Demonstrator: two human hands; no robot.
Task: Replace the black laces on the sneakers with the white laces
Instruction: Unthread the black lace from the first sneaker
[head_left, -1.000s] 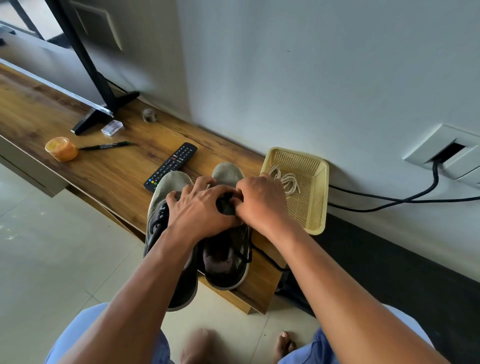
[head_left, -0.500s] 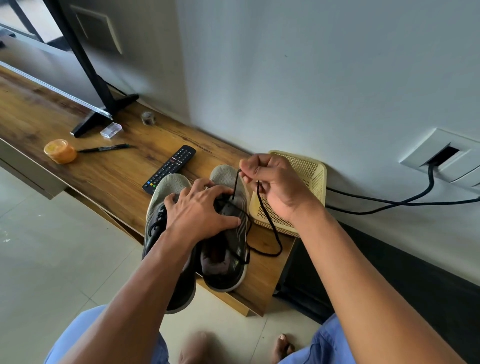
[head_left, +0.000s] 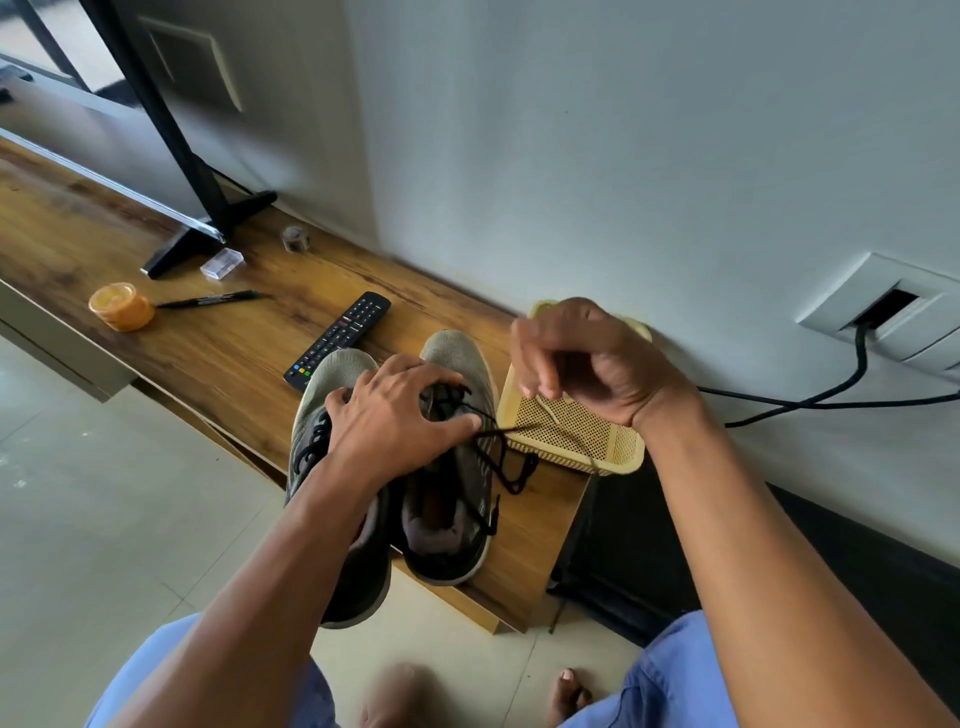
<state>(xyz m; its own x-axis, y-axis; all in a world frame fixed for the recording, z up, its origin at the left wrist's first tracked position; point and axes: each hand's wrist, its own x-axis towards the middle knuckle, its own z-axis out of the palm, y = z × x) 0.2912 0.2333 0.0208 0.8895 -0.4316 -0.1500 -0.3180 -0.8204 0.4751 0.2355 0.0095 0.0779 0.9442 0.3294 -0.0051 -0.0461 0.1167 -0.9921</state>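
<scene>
On a wooden shelf (head_left: 218, 358) against a grey wall, two grey sneakers (head_left: 457, 364) sit side by side, heels overhanging the near edge. A person's left hand (head_left: 395, 421) presses down with spread fingers across both shoes. The right hand (head_left: 587, 358), blurred, is raised at 2 o'clock from the shoes with fingers curled; whether it pinches anything cannot be told. A loosened black lace (head_left: 506, 457) trails off the right shoe onto the shelf. White laces (head_left: 563, 423) lie in a yellow basket (head_left: 618, 457) just beside the shoes at 3 o'clock. A remote control (head_left: 337, 340) lies at 11 o'clock.
</scene>
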